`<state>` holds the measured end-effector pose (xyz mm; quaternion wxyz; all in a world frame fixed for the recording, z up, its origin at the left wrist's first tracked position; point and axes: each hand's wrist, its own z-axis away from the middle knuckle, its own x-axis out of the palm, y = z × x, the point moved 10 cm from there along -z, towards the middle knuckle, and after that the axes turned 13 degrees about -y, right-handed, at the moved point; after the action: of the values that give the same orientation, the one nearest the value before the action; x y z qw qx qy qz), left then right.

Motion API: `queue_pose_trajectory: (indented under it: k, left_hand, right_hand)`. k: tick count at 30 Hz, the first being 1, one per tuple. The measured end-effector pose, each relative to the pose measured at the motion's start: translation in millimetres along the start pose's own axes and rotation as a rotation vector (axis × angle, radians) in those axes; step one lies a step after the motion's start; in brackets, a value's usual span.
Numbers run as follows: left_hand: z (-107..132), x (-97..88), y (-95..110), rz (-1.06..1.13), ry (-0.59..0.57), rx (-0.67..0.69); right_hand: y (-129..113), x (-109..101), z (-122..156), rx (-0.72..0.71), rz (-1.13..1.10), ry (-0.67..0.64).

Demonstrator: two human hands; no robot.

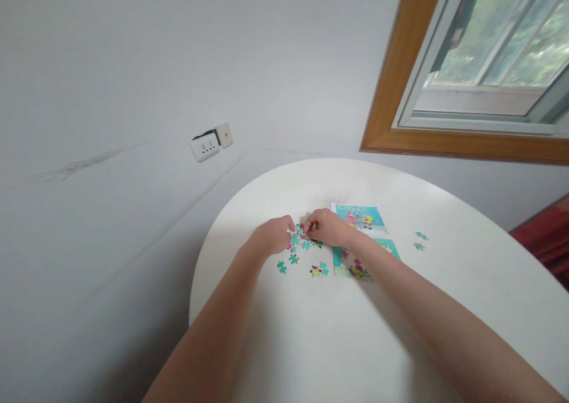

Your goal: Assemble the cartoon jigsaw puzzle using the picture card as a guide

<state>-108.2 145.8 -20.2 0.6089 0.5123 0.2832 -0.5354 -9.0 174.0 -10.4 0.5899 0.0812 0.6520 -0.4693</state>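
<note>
Left hand (pixel 274 236) and right hand (pixel 329 227) curl at puzzle pieces (pixel 306 245) — whether either grip clamps one, I cannot tell — while the right forearm (pixel 398 278) partly hides the puzzle board (pixel 344 268).

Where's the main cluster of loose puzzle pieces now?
In the head view, the cluster lies on the table between the left hand and right hand, left of the cartoon picture.

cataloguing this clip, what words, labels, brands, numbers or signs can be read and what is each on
None can be read.
Sheet: marks along its top edge look like lettering, too small and blurred to read.
Puzzle pieces: no readable text.
Socket: no brand or number readable.
</note>
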Motion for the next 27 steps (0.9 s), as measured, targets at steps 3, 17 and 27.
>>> queue_pose_trajectory:
  k: [3,17,27]
  left_hand:
    - [-0.1,-2.8,4.5,-0.003,0.014,0.012]
    - [6.2,-23.5,70.5,0.296,0.259,0.369]
    - [11.1,15.5,125.7,0.027,0.300,0.552]
  right_hand:
    - [4.4,2.5,-1.1,0.008,-0.071,0.004]
    - [38.6,-32.3,62.1,0.012,-0.720,0.013]
    - [87.1,-18.1,108.6,0.100,-0.606,0.098]
